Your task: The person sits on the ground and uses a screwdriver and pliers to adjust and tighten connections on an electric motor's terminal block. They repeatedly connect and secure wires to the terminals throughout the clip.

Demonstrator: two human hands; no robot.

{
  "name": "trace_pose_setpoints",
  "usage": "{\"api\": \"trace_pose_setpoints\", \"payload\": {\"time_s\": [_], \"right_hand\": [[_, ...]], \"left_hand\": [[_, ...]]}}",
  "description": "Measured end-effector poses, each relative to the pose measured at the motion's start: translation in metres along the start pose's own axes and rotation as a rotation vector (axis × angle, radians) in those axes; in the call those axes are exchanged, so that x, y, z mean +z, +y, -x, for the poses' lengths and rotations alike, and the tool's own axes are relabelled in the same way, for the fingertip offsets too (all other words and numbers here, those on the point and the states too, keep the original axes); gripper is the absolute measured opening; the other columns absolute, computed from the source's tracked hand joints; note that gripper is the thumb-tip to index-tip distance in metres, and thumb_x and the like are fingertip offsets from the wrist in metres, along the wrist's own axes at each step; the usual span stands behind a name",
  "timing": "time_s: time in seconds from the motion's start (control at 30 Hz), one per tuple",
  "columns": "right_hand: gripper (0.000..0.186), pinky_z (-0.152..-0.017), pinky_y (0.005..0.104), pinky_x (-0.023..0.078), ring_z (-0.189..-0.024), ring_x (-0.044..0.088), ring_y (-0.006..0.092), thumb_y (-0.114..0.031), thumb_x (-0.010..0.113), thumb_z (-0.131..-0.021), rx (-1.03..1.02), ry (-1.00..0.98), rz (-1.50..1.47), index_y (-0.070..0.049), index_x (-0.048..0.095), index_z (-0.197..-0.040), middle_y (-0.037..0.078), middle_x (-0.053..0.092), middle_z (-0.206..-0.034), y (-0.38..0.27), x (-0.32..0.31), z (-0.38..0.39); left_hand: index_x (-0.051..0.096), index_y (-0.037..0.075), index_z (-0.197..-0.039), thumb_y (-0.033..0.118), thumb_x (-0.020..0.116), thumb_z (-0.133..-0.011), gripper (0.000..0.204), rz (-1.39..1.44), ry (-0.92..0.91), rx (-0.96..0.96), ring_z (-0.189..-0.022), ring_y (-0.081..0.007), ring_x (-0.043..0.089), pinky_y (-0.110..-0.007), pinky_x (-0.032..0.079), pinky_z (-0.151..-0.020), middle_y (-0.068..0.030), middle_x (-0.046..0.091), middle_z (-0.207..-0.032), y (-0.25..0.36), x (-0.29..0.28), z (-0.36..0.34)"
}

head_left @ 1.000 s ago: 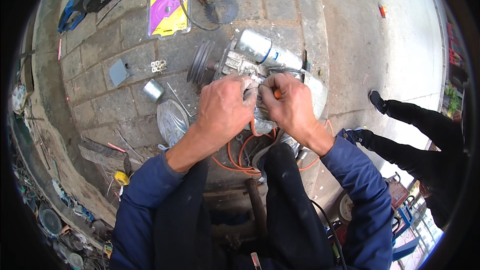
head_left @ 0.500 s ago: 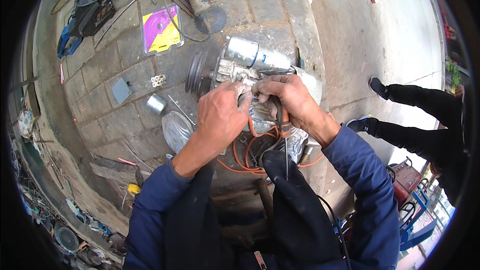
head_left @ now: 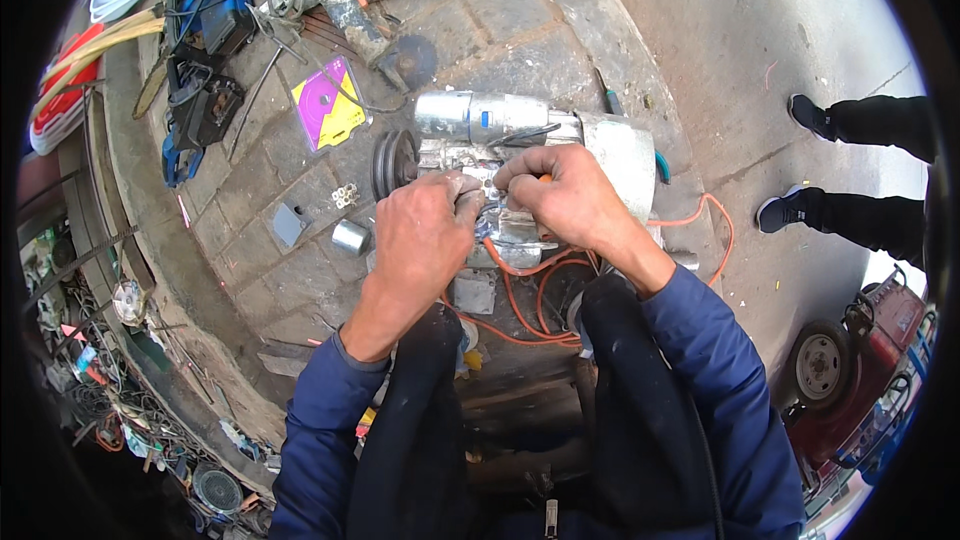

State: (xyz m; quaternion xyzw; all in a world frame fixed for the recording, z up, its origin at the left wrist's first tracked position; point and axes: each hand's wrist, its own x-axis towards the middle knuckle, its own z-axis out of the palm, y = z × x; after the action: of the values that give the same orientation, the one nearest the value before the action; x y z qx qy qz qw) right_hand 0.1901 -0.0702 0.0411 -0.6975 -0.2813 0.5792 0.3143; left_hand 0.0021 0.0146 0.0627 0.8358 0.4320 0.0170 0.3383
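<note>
One silver motor (head_left: pixel 618 162) lying on the stone paving (head_left: pixel 495 52), middle of the view. Left hand (head_left: pixel 425 225) is over it with thumb and fingertips drawn together, can't tell what's between them. Right hand (head_left: pixel 570 195) has thumb and forefinger close together, with an orange handle (head_left: pixel 545 231) tucked in its grip. Dark pulley (head_left: pixel 393 165) on the motor's left side, orange cable (head_left: pixel 512 268) looping below, purple and yellow package (head_left: pixel 330 103) further out.
</note>
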Motion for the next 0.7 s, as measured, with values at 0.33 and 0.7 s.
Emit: {"api": "trace_pose_setpoints", "payload": {"time_s": [0.33,0.7], "right_hand": [[0.028,-0.053,0.0291,0.049,-0.057,0.061,0.0104,-0.01,0.064,-0.096,-0.052,0.084,-0.149,0.001,0.082,-0.113,0.005,0.075,-0.084,0.005,-0.03,0.016],[0.035,-0.086,0.0405,0.061,-0.087,0.079,0.0324,-0.018,0.065,-0.088,-0.096,0.142,-0.141,0.002,0.085,-0.107,0.026,0.081,-0.092,0.009,-0.036,0.019]], "left_hand": [[0.086,0.006,-0.104,0.028,0.086,-0.094,0.024,-0.313,-0.068,0.033,-0.085,-0.0419,0.077,-0.049,0.059,-0.073,-0.018,0.08,-0.096,0.014,0.002,-0.009],[0.084,0.004,-0.1,0.024,0.086,-0.091,0.022,-0.393,-0.025,0.071,-0.082,-0.0444,0.075,-0.052,0.058,-0.07,-0.0195,0.077,-0.09,0.027,0.005,-0.012]]}}
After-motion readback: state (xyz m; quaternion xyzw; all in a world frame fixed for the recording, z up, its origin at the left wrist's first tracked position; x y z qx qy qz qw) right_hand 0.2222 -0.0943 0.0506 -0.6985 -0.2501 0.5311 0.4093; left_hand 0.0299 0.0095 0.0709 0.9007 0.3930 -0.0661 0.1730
